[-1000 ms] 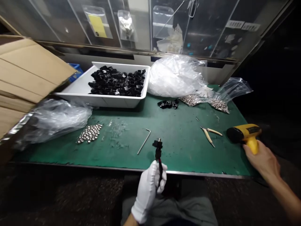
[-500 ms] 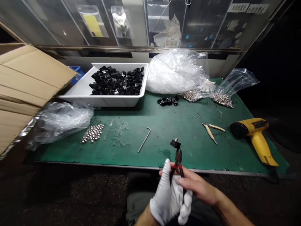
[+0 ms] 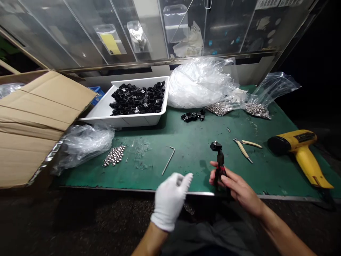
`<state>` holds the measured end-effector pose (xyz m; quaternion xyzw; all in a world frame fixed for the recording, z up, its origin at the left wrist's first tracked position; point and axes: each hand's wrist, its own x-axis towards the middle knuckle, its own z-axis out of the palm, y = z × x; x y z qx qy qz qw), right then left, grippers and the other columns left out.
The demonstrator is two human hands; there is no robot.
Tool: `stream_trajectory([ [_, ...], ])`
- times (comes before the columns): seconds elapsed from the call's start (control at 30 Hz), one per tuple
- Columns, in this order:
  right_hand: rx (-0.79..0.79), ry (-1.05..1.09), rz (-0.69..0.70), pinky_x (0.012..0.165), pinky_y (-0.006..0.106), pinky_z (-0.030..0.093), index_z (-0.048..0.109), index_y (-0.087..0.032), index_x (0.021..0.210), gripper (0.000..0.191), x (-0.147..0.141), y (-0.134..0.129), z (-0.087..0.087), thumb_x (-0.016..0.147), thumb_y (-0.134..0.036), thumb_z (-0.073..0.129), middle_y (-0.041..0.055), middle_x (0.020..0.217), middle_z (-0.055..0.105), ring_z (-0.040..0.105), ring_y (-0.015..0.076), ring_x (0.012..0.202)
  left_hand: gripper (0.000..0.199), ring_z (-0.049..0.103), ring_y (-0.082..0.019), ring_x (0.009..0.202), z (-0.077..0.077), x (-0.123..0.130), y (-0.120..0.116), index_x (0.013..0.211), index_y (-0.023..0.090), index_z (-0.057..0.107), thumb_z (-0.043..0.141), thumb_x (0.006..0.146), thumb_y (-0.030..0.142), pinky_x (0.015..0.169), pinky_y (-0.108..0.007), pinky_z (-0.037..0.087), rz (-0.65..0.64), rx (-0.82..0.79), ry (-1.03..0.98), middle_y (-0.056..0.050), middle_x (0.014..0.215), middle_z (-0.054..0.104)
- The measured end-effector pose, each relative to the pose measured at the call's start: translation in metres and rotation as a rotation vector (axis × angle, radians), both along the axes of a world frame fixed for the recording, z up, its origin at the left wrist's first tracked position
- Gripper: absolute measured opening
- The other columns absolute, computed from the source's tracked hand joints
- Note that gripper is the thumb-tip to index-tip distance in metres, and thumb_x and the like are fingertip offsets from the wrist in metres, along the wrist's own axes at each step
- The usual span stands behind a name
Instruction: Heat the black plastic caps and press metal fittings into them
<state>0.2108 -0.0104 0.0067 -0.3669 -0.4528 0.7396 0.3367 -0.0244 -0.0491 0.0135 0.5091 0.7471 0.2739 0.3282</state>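
Observation:
My right hand is closed around the dark handles of a pair of pliers. The jaws point up and away from me, with a small black plastic part at their tip. A small metal piece shows on top of that part. My left hand, in a white glove, is in front of the table edge, apart from the pliers. Its fingers look curled and slightly blurred, and I see nothing in them. Beyond it lies a hex key on the green mat. Small shiny metal pieces lie farther left.
A white tray holds many black parts; several more black parts lie beside it. Plastic bags stand at the back. Pliers with cream handles and a yellow heat gun lie right. A cardboard box flanks the left.
My left hand has come away from the pliers and moved left. My right hand has carried the pliers and black part slightly right and away from me. The view has shifted.

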Motion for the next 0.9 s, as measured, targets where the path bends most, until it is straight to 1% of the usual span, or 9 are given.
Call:
stream_trajectory([
  [0.07,0.129,-0.159,-0.019,0.103,0.039,0.045,0.052,-0.022,0.148,0.052,0.001,0.011,-0.002,0.103,-0.049,0.049,0.0067,0.111,0.062,0.059,0.0217,0.102,0.035,0.065,-0.028,0.099,0.005,-0.025,0.02,0.112,0.017,0.068,0.058,0.093,0.044,0.084,-0.037,0.051,-0.046,0.168,0.534,-0.014,0.107,0.07],
  [0.1,0.188,-0.231,-0.017,0.101,0.039,0.046,0.052,-0.021,0.147,0.052,0.0,0.016,-0.005,0.104,-0.05,0.047,0.0067,0.11,0.062,0.058,0.0215,0.1,0.033,0.065,-0.029,0.101,0.006,-0.033,0.031,0.116,0.015,0.066,0.057,0.093,0.037,0.085,-0.038,0.051,-0.102,0.132,0.685,-0.016,0.111,0.068],
  [0.2,0.358,-0.39,-0.014,0.101,0.04,0.047,0.055,-0.019,0.145,0.054,-0.007,0.022,-0.015,0.104,-0.052,0.045,0.0088,0.113,0.065,0.059,0.0242,0.104,0.021,0.067,-0.026,0.086,0.003,-0.045,0.058,0.104,0.013,0.066,0.05,0.092,0.019,0.076,-0.035,0.052,-0.207,-0.062,0.827,-0.016,0.099,0.067],
  [0.33,0.559,-0.497,-0.037,0.104,0.04,0.046,0.057,-0.017,0.143,0.049,-0.011,0.021,-0.024,0.104,-0.046,0.048,0.0121,0.127,0.064,0.06,0.0268,0.117,0.023,0.066,-0.022,0.073,0.001,-0.042,0.07,0.093,0.015,0.064,0.042,0.092,0.01,0.073,-0.035,0.052,-0.248,-0.066,0.752,-0.012,0.09,0.066],
  [0.47,0.667,-0.548,-0.038,0.101,0.039,0.05,0.057,-0.019,0.141,0.044,-0.004,0.019,-0.026,0.103,-0.041,0.05,0.013,0.129,0.064,0.061,0.0267,0.116,0.023,0.067,-0.02,0.09,0.008,-0.038,0.054,0.105,0.017,0.061,0.041,0.094,0.013,0.084,-0.032,0.053,-0.224,0.052,0.578,-0.011,0.106,0.066],
  [0.57,0.7,-0.543,-0.022,0.101,0.038,0.05,0.056,-0.018,0.141,0.043,0.0,0.019,-0.026,0.103,-0.038,0.051,0.0128,0.129,0.064,0.062,0.026,0.115,0.02,0.066,-0.02,0.088,0.014,-0.036,0.037,0.109,0.017,0.059,0.046,0.096,0.025,0.086,-0.035,0.053,-0.104,0.163,0.301,-0.006,0.095,0.066],
  [0.7,0.727,-0.539,-0.007,0.099,0.038,0.049,0.054,-0.019,0.141,0.042,0.001,0.018,-0.025,0.102,-0.034,0.052,0.0113,0.123,0.064,0.062,0.0247,0.109,0.03,0.064,-0.02,0.096,0.022,-0.032,0.019,0.113,0.023,0.064,0.05,0.099,0.044,0.092,-0.034,0.05,-0.112,0.154,0.071,-0.003,0.103,0.068],
  [0.8,0.745,-0.538,0.007,0.093,0.037,0.05,0.053,-0.019,0.142,0.043,0.002,0.017,-0.025,0.102,-0.032,0.054,0.0101,0.116,0.064,0.063,0.0229,0.101,0.029,0.061,-0.017,0.084,0.029,-0.025,0.012,0.097,0.024,0.065,0.047,0.101,0.046,0.08,-0.029,0.049,-0.038,0.153,-0.081,0.0,0.089,0.065],
  [0.9,0.768,-0.536,0.024,0.089,0.036,0.05,0.053,-0.02,0.142,0.042,0.003,0.017,-0.024,0.101,-0.03,0.054,0.0087,0.112,0.063,0.062,0.0212,0.097,0.029,0.054,-0.015,0.067,0.035,-0.017,0.008,0.094,0.023,0.063,0.046,0.101,0.045,0.067,-0.027,0.047,0.016,0.163,-0.161,0.002,0.075,0.057],
])
